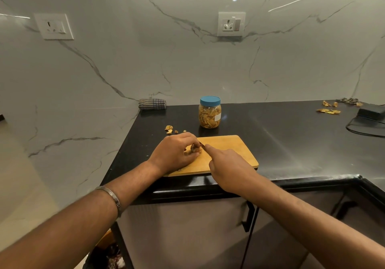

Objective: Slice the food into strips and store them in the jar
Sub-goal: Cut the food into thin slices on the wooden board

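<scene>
Wooden cutting board lies at the front edge of the black bench, near its front-left corner.

Left hand rests on the left part of the board, fingers curled, pinching a small tan food piece against the board surface. A metal bangle sits on the left forearm.

Right hand is over the board centre w/ fingers clenched round a knife; handle is hidden in the palm. Index finger is extended fwd along the knife blade, of which only a short dark bit shows just beside the food piece. Whether the blade touches the food: cannot tell.

Clear jar w/ blue lid on, upright, stands just behind the board's back edge, approx. centre-left of the bench. It is mostly full of tan strips; a white label is on its right side.

A few loose food scraps lie on the bench left of the jar, near the left edge. More dried pieces lie toward the back-right of the bench, well apart from the board.

Folded checked cloth sits at the back-left corner against the marble wall. A black device w/ cable is at the right edge of view. Two wall sockets: left socket, right socket.
</scene>
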